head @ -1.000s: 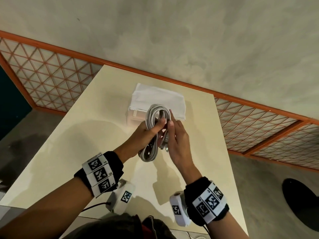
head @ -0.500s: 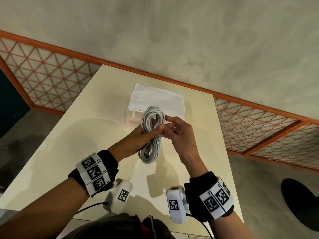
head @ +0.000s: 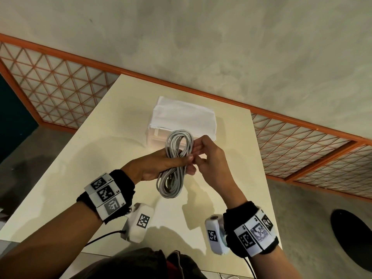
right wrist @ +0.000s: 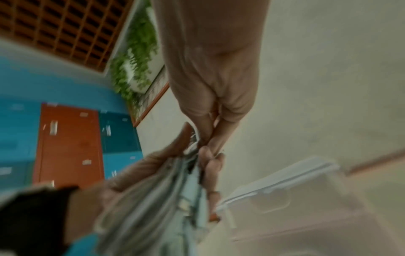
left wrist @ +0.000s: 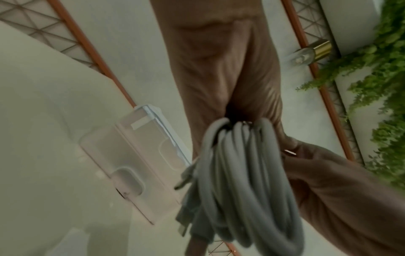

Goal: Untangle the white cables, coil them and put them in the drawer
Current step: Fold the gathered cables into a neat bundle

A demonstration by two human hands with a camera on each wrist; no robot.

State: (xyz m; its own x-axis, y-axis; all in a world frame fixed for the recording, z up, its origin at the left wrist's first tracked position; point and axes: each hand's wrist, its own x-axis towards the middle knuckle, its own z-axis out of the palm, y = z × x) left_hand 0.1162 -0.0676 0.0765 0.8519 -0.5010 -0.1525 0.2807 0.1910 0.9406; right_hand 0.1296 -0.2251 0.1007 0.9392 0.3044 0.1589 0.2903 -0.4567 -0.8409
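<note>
1. Two hands work one bundle above the bench [head: 84, 166]. At about 9 o'clock of the bundle, the left hand [head: 159, 166] has its fingers and thumb closed round the waist of the coiled white cables [head: 174, 164].
2. The coil hangs in the air with loops above and below the grip. It sits just in front of the small clear drawer [head: 156, 135] with a white cloth [head: 185, 117] on top, at 12 o'clock.
3. At 3 o'clock, the right hand [head: 211, 158] has its fingers bent at the coil's waist; whether they pinch a loose end I cannot tell.
4. To do this step well, I judge the left hand should keep the loops squeezed flat while the right tucks any loose end snugly. The drawer looks closed and needs opening before the coil goes in.
</note>
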